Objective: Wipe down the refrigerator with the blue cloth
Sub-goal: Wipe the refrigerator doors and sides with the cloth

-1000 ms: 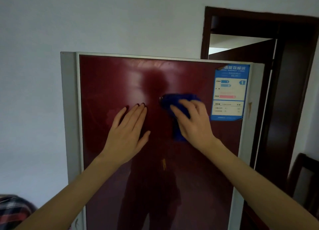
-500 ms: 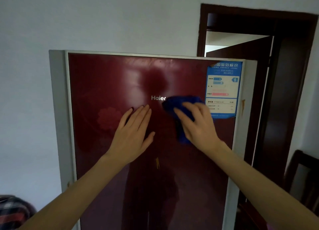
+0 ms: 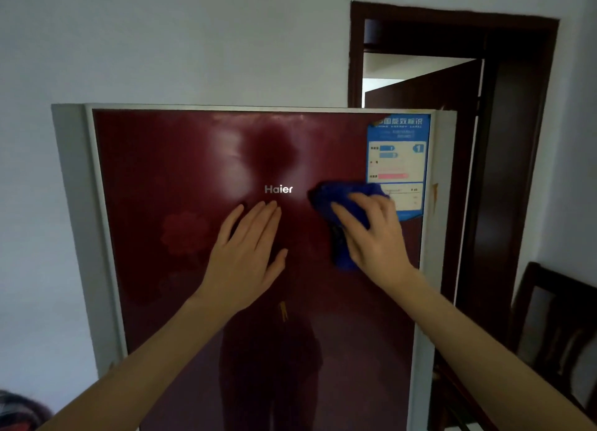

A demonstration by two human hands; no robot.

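A pale wall (image 3: 161, 42) fills the far side of the scene. Against it stands the refrigerator (image 3: 155, 178), with a glossy dark red door in a grey frame that mirrors the person's dim outline. To its right is a dark wooden doorway (image 3: 520, 139) with its door leaf (image 3: 433, 91) swung ajar. At the near right is what may be a dark wooden chair (image 3: 555, 327), though it is too dim to be sure.

A blue and white energy label (image 3: 399, 152) sits in the refrigerator's top right corner. The left hand (image 3: 245, 256) rests flat on the red door near the middle, its fingers (image 3: 258, 220) straight and close together, holding nothing. The right hand (image 3: 378, 236) presses the blue cloth (image 3: 342, 201) against the door, fingers spread and extended over it, not curled around it. The bunched cloth lies just left of the label's lower part, touching its edge. A small silver Haier logo (image 3: 278, 189) sits just above the left fingertips, left of the cloth.
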